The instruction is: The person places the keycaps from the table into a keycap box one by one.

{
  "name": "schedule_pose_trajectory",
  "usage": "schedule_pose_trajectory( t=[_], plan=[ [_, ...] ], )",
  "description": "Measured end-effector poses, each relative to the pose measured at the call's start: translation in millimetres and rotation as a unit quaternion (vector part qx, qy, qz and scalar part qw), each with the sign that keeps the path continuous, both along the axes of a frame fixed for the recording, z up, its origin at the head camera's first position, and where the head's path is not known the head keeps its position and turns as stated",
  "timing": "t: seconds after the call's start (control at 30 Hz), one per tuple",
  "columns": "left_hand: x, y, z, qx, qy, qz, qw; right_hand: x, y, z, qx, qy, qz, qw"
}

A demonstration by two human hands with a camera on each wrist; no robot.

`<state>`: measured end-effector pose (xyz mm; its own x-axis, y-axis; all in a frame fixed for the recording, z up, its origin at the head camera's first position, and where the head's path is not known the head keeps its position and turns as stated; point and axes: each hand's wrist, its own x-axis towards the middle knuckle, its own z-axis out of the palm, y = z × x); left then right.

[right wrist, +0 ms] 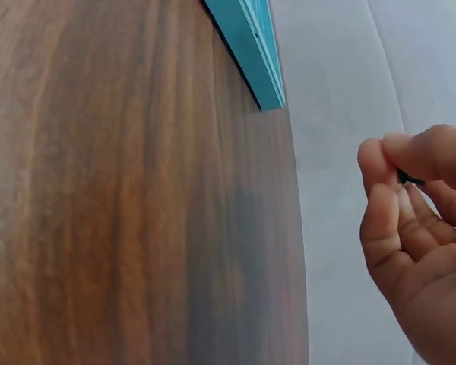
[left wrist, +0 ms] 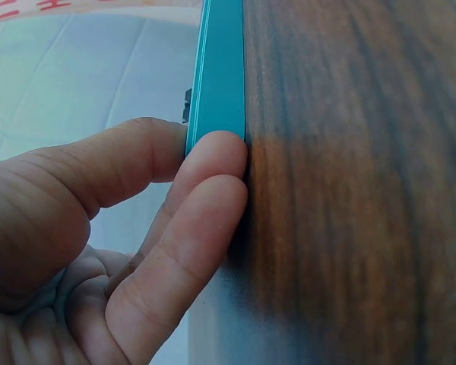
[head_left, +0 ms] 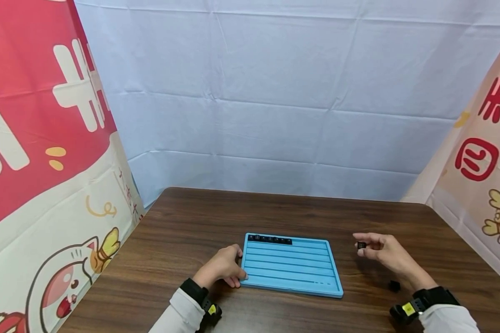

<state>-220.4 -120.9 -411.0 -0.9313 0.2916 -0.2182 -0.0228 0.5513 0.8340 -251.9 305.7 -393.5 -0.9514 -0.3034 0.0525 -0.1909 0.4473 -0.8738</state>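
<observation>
A light blue tray (head_left: 289,263) with several long parallel grooves lies on the table. My left hand (head_left: 225,267) grips its left side near the front corner; in the left wrist view the fingertips (left wrist: 222,152) press the tray's side wall (left wrist: 222,68). My right hand (head_left: 385,252), raised to the right of the tray, pinches a small black block (head_left: 361,245) between thumb and fingers. In the right wrist view the fingers mostly hide this block (right wrist: 407,178). A row of small black blocks (head_left: 271,239) fills the left part of the tray's back groove.
Another small black block (head_left: 394,286) lies on the dark wood table (head_left: 208,217), close to the right wrist. A pale blue cloth (head_left: 271,92) hangs behind the table. Printed cloths stand at the left (head_left: 29,194) and right (head_left: 479,194).
</observation>
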Motion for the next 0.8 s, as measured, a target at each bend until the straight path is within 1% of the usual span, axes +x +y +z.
schedule_pose_trajectory(
  t=[0.13,0.2,0.27,0.4,0.47,0.57,0.8],
  plan=[
    [1.0,0.0,1.5,-0.003,-0.003,0.001,1.0,1.0,-2.1,-1.8,-0.022,0.009,-0.014,0.9996],
    [1.5,0.1,2.9,-0.004,-0.005,0.002,1.0,1.7,-3.5,-2.3,-0.024,0.013,-0.022,0.9994],
    [2.0,0.2,4.0,-0.005,-0.006,0.003,1.0,2.7,-5.0,-2.3,-0.017,0.02,-0.029,0.9992],
    [2.8,0.2,5.7,-0.006,-0.005,0.004,1.0,3.0,-7.4,-2.6,0.017,0.046,-0.045,0.9978],
    [3.2,0.2,6.4,-0.006,-0.005,0.003,1.0,2.9,-8.2,-2.3,0.027,0.049,-0.05,0.9972],
    [3.8,0.2,6.9,-0.007,-0.004,0.003,1.0,3.4,-8.9,-1.3,0.027,0.038,-0.056,0.9973],
    [5.2,0.1,7.4,-0.007,-0.002,0.005,1.0,3.6,-9.6,-0.2,0.02,0.017,-0.051,0.9984]
  ],
)
